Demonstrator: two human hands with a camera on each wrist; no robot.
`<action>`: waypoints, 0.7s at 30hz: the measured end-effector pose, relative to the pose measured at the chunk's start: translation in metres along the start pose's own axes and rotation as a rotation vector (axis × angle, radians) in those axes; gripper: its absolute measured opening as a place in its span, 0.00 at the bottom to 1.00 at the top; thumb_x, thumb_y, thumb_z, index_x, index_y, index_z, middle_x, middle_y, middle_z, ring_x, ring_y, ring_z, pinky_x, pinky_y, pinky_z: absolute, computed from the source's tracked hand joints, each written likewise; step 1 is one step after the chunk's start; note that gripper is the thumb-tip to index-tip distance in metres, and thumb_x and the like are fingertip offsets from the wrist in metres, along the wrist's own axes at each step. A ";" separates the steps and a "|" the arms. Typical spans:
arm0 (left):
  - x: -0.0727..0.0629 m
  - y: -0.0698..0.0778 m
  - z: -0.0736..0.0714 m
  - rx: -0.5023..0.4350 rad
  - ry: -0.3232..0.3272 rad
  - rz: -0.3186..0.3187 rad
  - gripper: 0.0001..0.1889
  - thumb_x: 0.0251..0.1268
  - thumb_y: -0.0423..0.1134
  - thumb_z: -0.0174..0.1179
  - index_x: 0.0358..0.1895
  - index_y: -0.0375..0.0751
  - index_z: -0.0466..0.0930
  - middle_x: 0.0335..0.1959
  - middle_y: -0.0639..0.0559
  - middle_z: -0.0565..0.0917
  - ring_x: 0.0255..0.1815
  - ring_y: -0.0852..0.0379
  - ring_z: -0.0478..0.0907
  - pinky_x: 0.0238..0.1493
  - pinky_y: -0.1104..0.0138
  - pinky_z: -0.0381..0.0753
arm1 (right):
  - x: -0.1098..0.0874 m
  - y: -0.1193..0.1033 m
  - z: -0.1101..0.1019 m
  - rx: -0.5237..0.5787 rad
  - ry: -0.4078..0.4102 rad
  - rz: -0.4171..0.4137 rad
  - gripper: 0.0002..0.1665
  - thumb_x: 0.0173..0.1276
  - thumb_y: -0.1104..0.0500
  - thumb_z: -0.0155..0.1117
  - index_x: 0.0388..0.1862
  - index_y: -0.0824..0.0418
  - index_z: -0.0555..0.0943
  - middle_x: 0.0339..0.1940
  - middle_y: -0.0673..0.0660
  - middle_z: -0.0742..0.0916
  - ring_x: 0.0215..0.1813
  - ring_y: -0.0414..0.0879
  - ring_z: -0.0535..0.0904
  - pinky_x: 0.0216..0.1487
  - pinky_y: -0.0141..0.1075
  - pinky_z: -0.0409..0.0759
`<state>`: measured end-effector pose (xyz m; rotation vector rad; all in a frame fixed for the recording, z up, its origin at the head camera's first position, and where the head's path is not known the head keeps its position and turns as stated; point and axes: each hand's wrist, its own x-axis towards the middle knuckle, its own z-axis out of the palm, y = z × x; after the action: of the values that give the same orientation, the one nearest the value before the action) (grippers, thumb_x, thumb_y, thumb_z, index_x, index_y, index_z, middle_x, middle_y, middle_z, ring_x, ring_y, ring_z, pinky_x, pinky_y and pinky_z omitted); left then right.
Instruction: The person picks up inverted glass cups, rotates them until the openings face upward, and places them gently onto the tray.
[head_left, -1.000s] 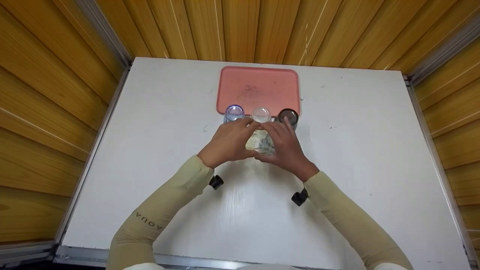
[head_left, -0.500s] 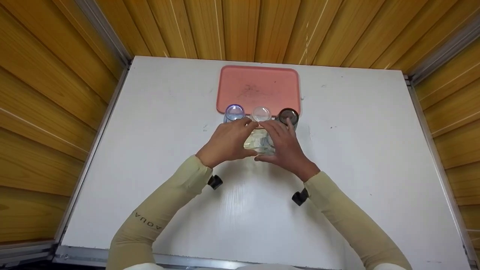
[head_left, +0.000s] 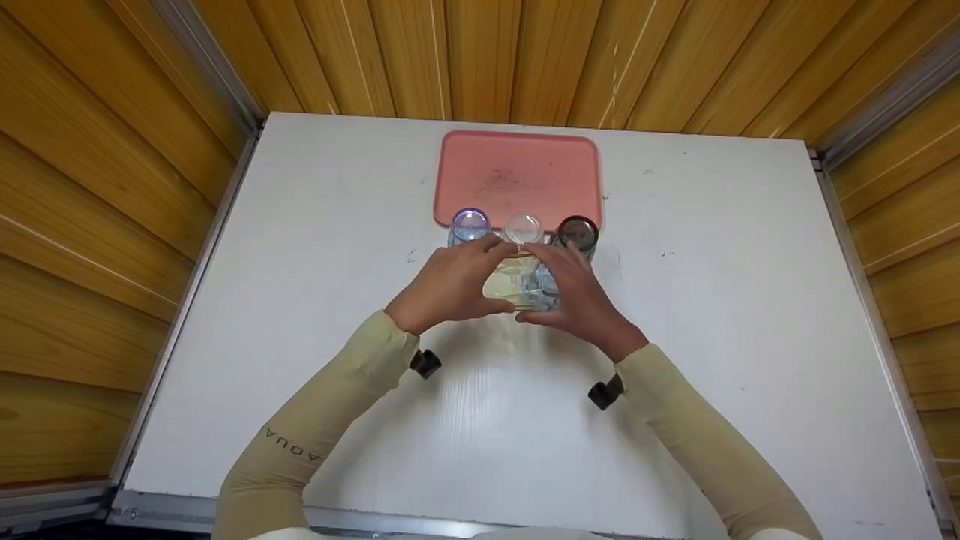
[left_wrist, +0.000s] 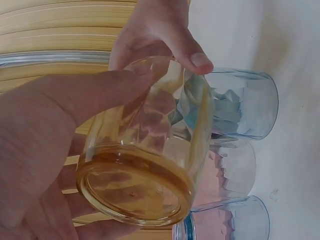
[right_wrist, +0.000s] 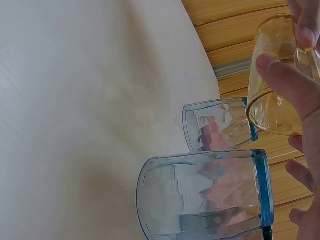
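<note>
Bright, diffuse light is washing over the white desk (head_left: pixel 750 315), seemingly from overhead, and a pale, streaky glare is showing between its centre and near edge. Soft shadows are lying beside the left sleeve (head_left: pixel 315 435) and the right sleeve (head_left: pixel 712 435). Thin highlights are running along the wood-look panels (head_left: pixel 480 60) beyond the far edge. Both wrist views are looking softer, smearing fine detail, and the right one is bending the desk's edge into a curve. The amber glass tumbler (left_wrist: pixel 145 150) is gleaming along its base.

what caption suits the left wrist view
Left hand gripping a round amber glass tumbler, right hand at its far end, three transparent faceted glass tumblers beyond.
</note>
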<state>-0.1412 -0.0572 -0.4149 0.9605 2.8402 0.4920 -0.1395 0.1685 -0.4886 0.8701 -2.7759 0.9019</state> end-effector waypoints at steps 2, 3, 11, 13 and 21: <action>0.000 -0.001 0.000 -0.014 -0.009 -0.003 0.40 0.49 0.59 0.71 0.67 0.54 0.69 0.63 0.53 0.76 0.57 0.53 0.79 0.55 0.54 0.81 | 0.000 0.000 -0.001 0.017 0.004 -0.002 0.58 0.47 0.41 0.79 0.74 0.48 0.59 0.71 0.47 0.71 0.73 0.46 0.65 0.78 0.58 0.47; 0.000 -0.001 0.000 -0.020 -0.013 -0.005 0.40 0.49 0.59 0.71 0.67 0.54 0.68 0.63 0.53 0.75 0.58 0.53 0.78 0.56 0.54 0.80 | 0.000 0.001 -0.002 0.021 0.010 -0.007 0.57 0.47 0.42 0.79 0.73 0.48 0.60 0.70 0.47 0.72 0.72 0.46 0.65 0.78 0.58 0.47; 0.001 0.002 0.001 -0.050 -0.038 -0.048 0.43 0.50 0.62 0.69 0.70 0.54 0.63 0.68 0.53 0.71 0.64 0.52 0.74 0.64 0.51 0.75 | -0.001 -0.002 -0.005 -0.025 0.068 -0.074 0.56 0.44 0.45 0.82 0.71 0.50 0.64 0.67 0.49 0.75 0.69 0.48 0.69 0.76 0.59 0.52; 0.002 0.003 0.002 -0.055 -0.037 -0.063 0.45 0.49 0.64 0.69 0.70 0.54 0.63 0.68 0.53 0.71 0.64 0.51 0.74 0.64 0.50 0.75 | -0.001 -0.004 -0.006 -0.040 0.076 -0.091 0.55 0.44 0.45 0.82 0.70 0.51 0.65 0.67 0.50 0.75 0.69 0.48 0.69 0.76 0.59 0.53; 0.001 0.004 0.004 -0.063 0.008 0.019 0.45 0.48 0.64 0.69 0.71 0.58 0.61 0.69 0.54 0.69 0.68 0.52 0.70 0.67 0.51 0.72 | 0.002 -0.008 -0.010 -0.053 0.081 -0.061 0.52 0.46 0.40 0.79 0.69 0.50 0.65 0.64 0.50 0.77 0.67 0.46 0.69 0.76 0.58 0.53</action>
<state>-0.1382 -0.0523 -0.4176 0.9768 2.8068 0.5848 -0.1376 0.1684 -0.4759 0.8841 -2.6760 0.8315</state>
